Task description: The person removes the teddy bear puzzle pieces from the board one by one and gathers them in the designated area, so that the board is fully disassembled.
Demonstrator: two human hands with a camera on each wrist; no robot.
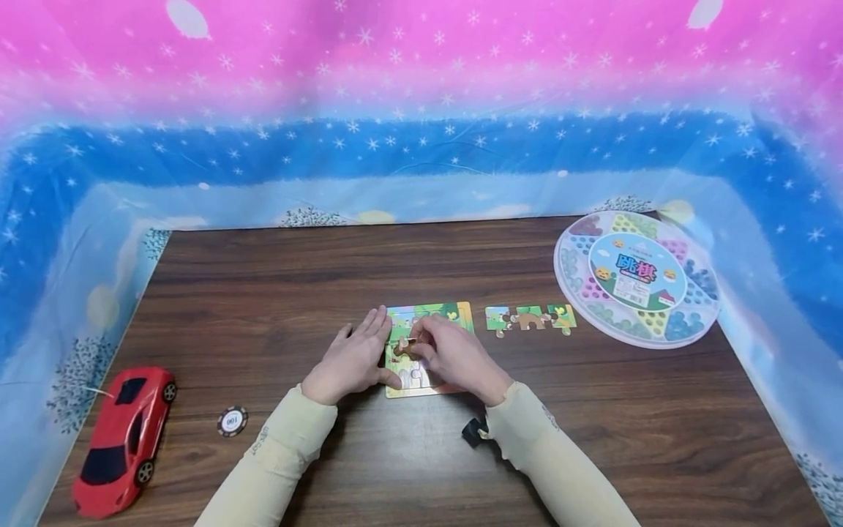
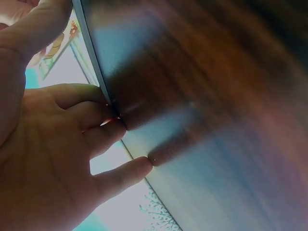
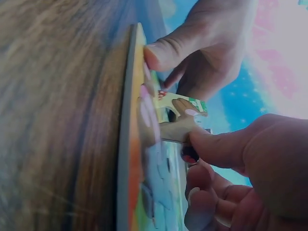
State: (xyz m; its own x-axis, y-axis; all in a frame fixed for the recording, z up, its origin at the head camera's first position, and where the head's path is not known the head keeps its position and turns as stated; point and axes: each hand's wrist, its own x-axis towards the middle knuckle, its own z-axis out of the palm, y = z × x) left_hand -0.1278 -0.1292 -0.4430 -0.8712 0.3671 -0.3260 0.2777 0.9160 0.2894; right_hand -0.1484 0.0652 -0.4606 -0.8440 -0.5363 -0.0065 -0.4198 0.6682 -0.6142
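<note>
A small jigsaw puzzle in its board (image 1: 428, 391) lies on the brown table in front of me. My right hand (image 1: 457, 355) pinches a puzzle piece (image 3: 178, 129) with a brown animal on it between thumb and fingers. The piece stands tilted over the board in the right wrist view. Along the board's left side my left hand (image 1: 356, 359) lies with fingers extended, its thumb resting on the lower left corner. Fingertips of the left hand (image 2: 57, 144) touch the tabletop. Right of the board are several loose puzzle pieces (image 1: 530, 319) in a row.
A round Chinese checkers set (image 1: 637, 274) sits at the back right. At the front left are a red toy car (image 1: 121, 443) and a poker chip (image 1: 233, 421). A small black object (image 1: 472, 432) shows beside the right cuff. A patterned cloth (image 1: 421, 146) hangs around the table.
</note>
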